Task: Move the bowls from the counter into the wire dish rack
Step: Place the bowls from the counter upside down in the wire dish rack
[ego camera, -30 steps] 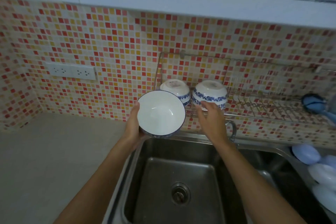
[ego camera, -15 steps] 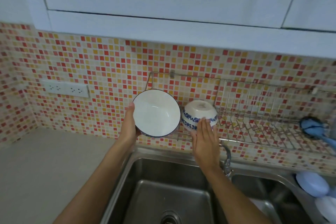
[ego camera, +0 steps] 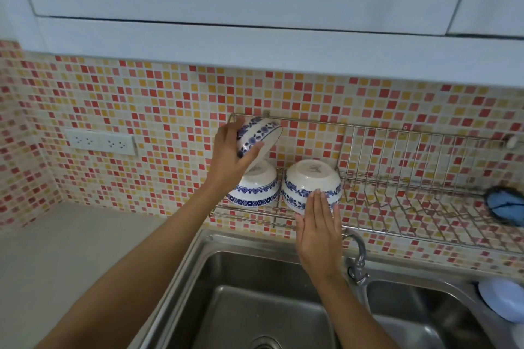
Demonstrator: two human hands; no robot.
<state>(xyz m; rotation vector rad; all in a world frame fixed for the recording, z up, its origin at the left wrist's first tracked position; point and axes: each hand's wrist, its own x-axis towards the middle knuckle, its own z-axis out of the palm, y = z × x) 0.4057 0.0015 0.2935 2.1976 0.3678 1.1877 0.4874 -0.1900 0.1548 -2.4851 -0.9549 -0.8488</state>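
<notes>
A wire dish rack point(ego camera: 402, 178) hangs on the tiled wall above the sink. Two white bowls with blue flower bands sit upside down at its left end: one on the left point(ego camera: 255, 190) and one on the right point(ego camera: 310, 178). My left hand point(ego camera: 229, 159) grips a third such bowl point(ego camera: 259, 136), tilted with its rim toward the wall, just above the left bowl. My right hand point(ego camera: 319, 227) lies flat with straight fingers against the front of the right bowl.
A steel double sink point(ego camera: 255, 306) lies below the rack, with a tap point(ego camera: 357, 258) between the basins. A blue scrubber point(ego camera: 504, 204) rests at the rack's right end. Pale blue items point(ego camera: 502, 303) sit at the far right. Grey counter point(ego camera: 56, 249) spreads to the left, under a wall socket point(ego camera: 100, 142).
My left hand has lifted the bowl and turned it from facing me to rim toward the wall, above the left bowl. My right hand stays against the right bowl.
</notes>
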